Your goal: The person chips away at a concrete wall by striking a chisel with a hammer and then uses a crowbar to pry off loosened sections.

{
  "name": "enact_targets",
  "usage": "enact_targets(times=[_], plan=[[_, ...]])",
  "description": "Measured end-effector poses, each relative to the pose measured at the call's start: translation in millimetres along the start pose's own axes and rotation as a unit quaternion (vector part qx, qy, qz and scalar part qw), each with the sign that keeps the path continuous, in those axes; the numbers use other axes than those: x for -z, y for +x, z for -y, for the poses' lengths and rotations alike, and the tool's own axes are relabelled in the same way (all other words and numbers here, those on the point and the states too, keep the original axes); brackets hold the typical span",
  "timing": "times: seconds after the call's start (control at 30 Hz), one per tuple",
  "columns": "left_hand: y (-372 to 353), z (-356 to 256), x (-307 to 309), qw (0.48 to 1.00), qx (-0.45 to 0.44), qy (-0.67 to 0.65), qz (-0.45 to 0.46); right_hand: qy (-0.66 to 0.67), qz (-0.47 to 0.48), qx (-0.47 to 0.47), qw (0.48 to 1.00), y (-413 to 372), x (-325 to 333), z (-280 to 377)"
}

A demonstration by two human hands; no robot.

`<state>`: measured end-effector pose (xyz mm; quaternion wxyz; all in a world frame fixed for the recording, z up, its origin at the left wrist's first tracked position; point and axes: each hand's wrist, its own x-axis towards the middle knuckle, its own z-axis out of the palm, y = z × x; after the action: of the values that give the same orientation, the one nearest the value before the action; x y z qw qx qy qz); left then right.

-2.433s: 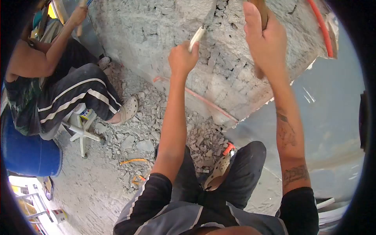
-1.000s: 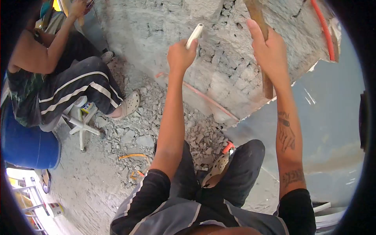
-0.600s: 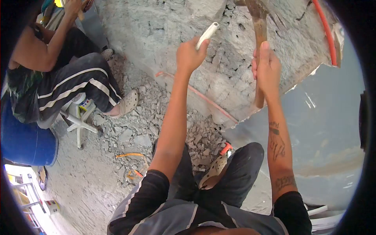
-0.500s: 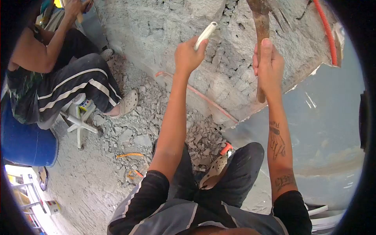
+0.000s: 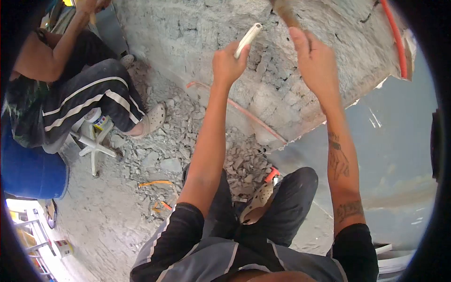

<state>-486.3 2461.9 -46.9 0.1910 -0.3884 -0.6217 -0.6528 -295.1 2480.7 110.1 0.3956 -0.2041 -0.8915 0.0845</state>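
The left hand [image 5: 228, 65] is closed tight around 1 white chisel [image 5: 249, 38] set against the concrete wall [image 5: 188, 33], and the right hand [image 5: 315, 63] is closed around 1 hammer [image 5: 284, 14] just beside it.

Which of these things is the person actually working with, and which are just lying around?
In use: left hand gripping the white chisel; right hand gripping the hammer handle; chipped concrete wall.
Lying about: rubble, blue barrel, orange strip.
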Motion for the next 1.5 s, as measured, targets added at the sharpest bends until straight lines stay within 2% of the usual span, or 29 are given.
enact_targets(times=[0.03,0.1,0.13,0.2,0.23,0.3,0.33,0.4,0.43,0.5,0.53,0.63,0.67,0.7,0.77,0.83,0.93,1.03,1.13,1.27,1.37,1.43,1.5], plan=[[-0.5,0.2,-0.6,1.000,0.002,-0.001,-0.001,-0.001,0.002,0.001,1.000,-2.4,-2.4,2.9],[-0.3,-0.6,-0.9,1.000,-0.015,0.015,-0.013,0.080,-0.081,0.056,0.992,-6.9,-7.9,4.2],[-1.2,-1.6,-0.1,1.000,-0.015,0.014,-0.012,0.079,-0.081,0.055,0.992,-8.6,-19.4,-10.1],[-2.5,-4.6,3.0,0.999,-0.003,0.043,0.006,-0.111,0.021,0.015,0.993,-7.8,-49.8,-55.4],[-11.4,2.7,-2.2,0.999,-0.001,0.039,0.005,-0.115,0.022,0.016,0.993,-9.8,-49.0,-63.9],[-18.0,18.7,-11.0,0.990,-0.028,0.124,0.068,-0.084,0.102,-0.043,0.990,-4.9,-48.3,-74.8],[-9.5,15.8,-11.1,0.991,-0.029,0.122,0.054,-0.088,0.099,-0.029,0.991,1.4,-39.5,-57.3],[-16.3,9.6,-7.6,0.991,-0.006,0.109,0.077,0.015,0.000,-0.101,0.995,-18.8,-20.9,-30.0],[-17.1,6.1,-5.0,0.991,-0.005,0.111,0.076,0.017,0.002,-0.100,0.995,-23.8,-18.7,-31.5],[-20.3,-2.9,0.3,0.990,-0.046,0.117,0.067,0.186,-0.037,-0.152,0.970,-35.3,-15.5,-38.0],[-21.3,-7.4,2.9,0.990,-0.044,0.118,0.064,0.186,-0.035,-0.150,0.970,-46.2,-19.5,-40.2],[-24.8,-24.0,8.8,0.988,-0.053,0.136,0.050,0.336,-0.076,-0.148,0.927,-95.0,-57.4,-60.1],[-25.6,-31.1,10.5,0.989,-0.006,0.139,0.052,0.373,-0.092,-0.146,0.911,-110.2,-76.9,-68.0],[-28.0,-35.8,11.2,0.988,0.042,0.142,0.054,0.385,-0.099,-0.153,0.905,-124.1,-97.6,-77.0],[-35.5,-41.1,8.2,0.990,0.021,0.117,0.072,0.399,-0.106,-0.156,0.897,-129.0,-116.0,-82.6],[-39.2,-41.4,3.0,0.992,0.002,0.089,0.094,0.349,-0.008,-0.247,0.904,-124.5,-119.5,-82.5],[-42.2,-38.9,-1.8,0.994,0.022,0.019,0.108,0.386,-0.006,-0.281,0.879,-125.5,-117.6,-75.8],[-43.9,-31.4,-8.0,0.992,0.036,0.058,0.102,0.440,-0.039,-0.261,0.858,-139.0,-124.0,-87.0],[-42.4,-23.6,-15.1,0.995,-0.001,0.069,0.073,0.476,-0.081,-0.245,0.841,-148.7,-132.3,-94.6],[-42.3,-18.8,-21.0,0.995,-0.014,0.092,0.048,0.473,-0.062,-0.238,0.846,-154.9,-135.4,-100.9],[-41.2,-18.5,-21.3,0.995,-0.017,0.094,0.035,0.498,-0.058,-0.234,0.833,-154.8,-155.0,-111.6],[-43.3,-12.5,-19.9,0.994,-0.008,0.101,0.038,0.551,-0.101,-0.197,0.805,-145.4,-171.0,-111.9],[-45.4,-5.2,-19.4,0.998,-0.013,0.062,0.004,0.548,-0.091,-0.216,0.803,-136.0,-173.6,-110.3]])
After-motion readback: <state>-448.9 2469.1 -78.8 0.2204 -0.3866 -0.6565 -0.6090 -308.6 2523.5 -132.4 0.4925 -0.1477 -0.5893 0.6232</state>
